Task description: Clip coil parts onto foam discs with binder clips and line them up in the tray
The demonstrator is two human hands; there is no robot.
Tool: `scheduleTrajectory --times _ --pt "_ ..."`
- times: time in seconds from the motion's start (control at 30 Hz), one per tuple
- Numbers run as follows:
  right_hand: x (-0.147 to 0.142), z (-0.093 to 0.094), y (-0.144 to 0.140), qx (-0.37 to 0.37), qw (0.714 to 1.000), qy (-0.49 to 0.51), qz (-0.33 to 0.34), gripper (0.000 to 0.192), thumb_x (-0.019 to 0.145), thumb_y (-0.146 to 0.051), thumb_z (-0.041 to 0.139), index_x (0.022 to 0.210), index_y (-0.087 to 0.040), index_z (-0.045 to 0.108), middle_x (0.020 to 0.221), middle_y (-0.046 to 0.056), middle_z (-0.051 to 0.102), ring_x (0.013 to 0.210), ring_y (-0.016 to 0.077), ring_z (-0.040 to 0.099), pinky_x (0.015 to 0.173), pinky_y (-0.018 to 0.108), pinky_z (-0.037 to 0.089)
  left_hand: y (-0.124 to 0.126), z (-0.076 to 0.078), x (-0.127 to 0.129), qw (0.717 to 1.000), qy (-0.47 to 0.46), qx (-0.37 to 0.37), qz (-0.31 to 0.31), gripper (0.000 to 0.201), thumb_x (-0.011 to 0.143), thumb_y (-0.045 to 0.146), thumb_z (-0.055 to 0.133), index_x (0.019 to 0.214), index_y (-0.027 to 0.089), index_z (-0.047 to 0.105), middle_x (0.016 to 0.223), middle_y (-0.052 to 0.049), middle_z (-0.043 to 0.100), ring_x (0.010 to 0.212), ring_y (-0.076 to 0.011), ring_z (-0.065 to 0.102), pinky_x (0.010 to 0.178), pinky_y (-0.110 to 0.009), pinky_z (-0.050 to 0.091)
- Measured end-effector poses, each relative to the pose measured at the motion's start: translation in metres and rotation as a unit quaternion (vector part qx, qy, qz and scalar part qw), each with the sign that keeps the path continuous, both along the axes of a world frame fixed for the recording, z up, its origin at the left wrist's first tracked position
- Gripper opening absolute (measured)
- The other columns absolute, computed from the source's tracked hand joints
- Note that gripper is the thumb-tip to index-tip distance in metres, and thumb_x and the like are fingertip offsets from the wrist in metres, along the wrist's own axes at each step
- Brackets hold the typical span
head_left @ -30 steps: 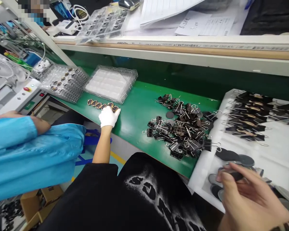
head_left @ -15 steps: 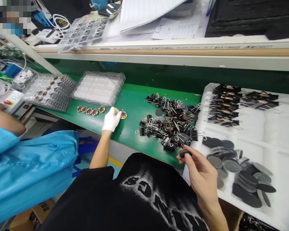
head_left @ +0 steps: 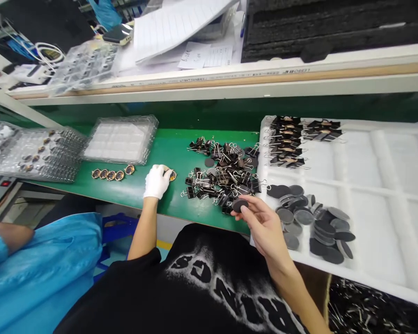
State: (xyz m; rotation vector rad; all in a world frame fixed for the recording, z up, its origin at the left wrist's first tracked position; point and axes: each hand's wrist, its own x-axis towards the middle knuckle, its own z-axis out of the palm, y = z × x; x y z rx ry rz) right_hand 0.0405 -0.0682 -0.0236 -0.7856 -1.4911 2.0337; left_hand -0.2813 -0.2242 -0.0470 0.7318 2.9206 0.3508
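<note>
My left hand (head_left: 157,182), in a white glove, is closed on a round gold-rimmed watch case (head_left: 173,176) at the green table's surface; its fingers cover part of it. Left of it lie several similar watch cases (head_left: 107,175). My bare right hand (head_left: 259,218) pinches a dark round disc (head_left: 239,204) between thumb and fingers, just in front of a heap of black binder clips (head_left: 226,171). More dark discs (head_left: 325,227) lie piled in the white tray (head_left: 379,204) to the right. Along that tray's back left, binder clips (head_left: 286,141) stand clamped on thin pieces in rows.
A clear plastic tray (head_left: 120,139) sits at the back of the green table, with a stack of filled trays (head_left: 43,155) farther left. A shelf edge (head_left: 195,90) runs above. At the left, a co-worker's blue sleeve (head_left: 55,264) is close by.
The camera view has swung right, so everything sits farther left. My right hand still pinches the disc, now turned to show more of its flat face. My left hand stays at the watch case.
</note>
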Motion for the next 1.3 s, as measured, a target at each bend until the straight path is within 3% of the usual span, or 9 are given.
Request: scheduleTrajectory --times 0.27,0.47,0.53,0.67,0.83,0.93,1.07,1.2,1.3 --pt "-0.011 0.004 -0.005 0.018 0.999 0.012 0.030 0.028 0.095 -0.044 0.075 0.117 -0.027 0.074 0.095 0.005 0.080 0.083 0.0218 0.077 0.072 0.035 0.065 0.003 -0.010 0.011 0.995 -0.018 0.096 0.034 0.021 0.101 0.036 0.051 0.107 0.022 0.066 0.114 -0.014 0.075 0.116 -0.0335 0.070 0.106 -0.045 0.049" --pt "-0.021 0.008 -0.018 0.129 0.991 0.016 -0.027 0.024 0.099 -0.029 0.071 0.123 -0.029 0.078 0.114 0.005 0.081 0.099 0.0240 0.080 0.089 0.043 0.070 0.010 0.004 0.044 0.969 -0.096 0.219 0.053 0.037 0.107 0.036 0.038 0.135 0.018 0.055 0.117 -0.011 0.077 0.086 -0.0178 0.078 0.078 -0.031 0.062" --pt "-0.027 0.010 -0.020 0.281 0.957 0.038 -0.058 0.033 0.098 -0.016 0.070 0.127 -0.031 0.077 0.125 0.003 0.078 0.110 0.0241 0.078 0.100 0.045 0.067 0.016 0.019 0.065 0.946 -0.155 0.285 0.018 0.037 0.105 0.041 0.046 0.132 0.019 0.059 0.115 -0.008 0.077 0.081 -0.0152 0.078 0.068 -0.027 0.061" --pt "-0.045 0.007 -0.020 0.556 0.823 0.102 -0.053 0.068 0.094 0.004 0.063 0.153 -0.030 0.058 0.147 0.007 0.065 0.132 0.0264 0.067 0.113 0.046 0.061 0.027 0.052 0.111 0.869 -0.286 0.399 -0.062 0.030 0.098 0.040 0.064 0.120 0.020 0.069 0.103 -0.005 0.077 0.074 -0.0133 0.075 0.062 -0.023 0.059" --pt "-0.052 -0.005 -0.017 0.642 0.765 0.044 -0.034 0.078 0.097 0.004 0.054 0.167 -0.025 0.033 0.157 0.011 0.054 0.146 0.0308 0.053 0.119 0.054 0.054 0.034 0.067 0.136 0.809 -0.396 0.407 -0.151 0.043 0.107 0.047 0.047 0.133 0.017 0.065 0.107 -0.008 0.077 0.073 -0.0133 0.072 0.071 -0.028 0.063" --pt "-0.045 -0.009 -0.018 0.611 0.791 0.029 -0.009 0.078 0.098 0.002 0.048 0.169 -0.026 0.030 0.158 0.012 0.054 0.150 0.0304 0.049 0.122 0.058 0.049 0.038 0.062 0.138 0.803 -0.420 0.384 -0.178 0.046 0.103 0.045 0.055 0.141 0.019 0.059 0.122 -0.010 0.075 0.089 -0.0171 0.075 0.079 -0.030 0.065" --pt "-0.032 -0.009 -0.021 0.471 0.879 0.067 -0.032 0.080 0.100 -0.005 0.054 0.169 -0.033 0.026 0.153 0.010 0.060 0.145 0.0288 0.055 0.120 0.058 0.049 0.044 0.057 0.140 0.828 -0.396 0.328 -0.223 0.045 0.102 0.034 0.056 0.145 0.022 0.058 0.134 -0.009 0.072 0.094 -0.0172 0.077 0.092 -0.033 0.065" --pt "-0.020 -0.002 -0.012 0.288 0.955 0.016 -0.065 0.057 0.097 -0.021 0.072 0.150 -0.036 0.058 0.139 0.009 0.066 0.121 0.0259 0.068 0.097 0.043 0.063 0.052 0.068 0.138 0.843 -0.335 0.238 -0.348 0.055 0.102 0.036 0.057 0.155 0.026 0.047 0.146 -0.010 0.067 0.119 -0.0229 0.072 0.107 -0.039 0.058" --pt "-0.013 0.005 0.001 0.144 0.989 0.019 -0.034 0.022 0.094 -0.027 0.078 0.116 -0.032 0.080 0.112 0.005 0.076 0.102 0.0211 0.073 0.086 0.034 0.064 0.070 0.087 0.117 0.798 -0.357 0.140 -0.465 0.063 0.103 0.042 0.056 0.161 0.025 0.038 0.132 -0.009 0.074 0.106 -0.0208 0.075 0.094 -0.035 0.061"
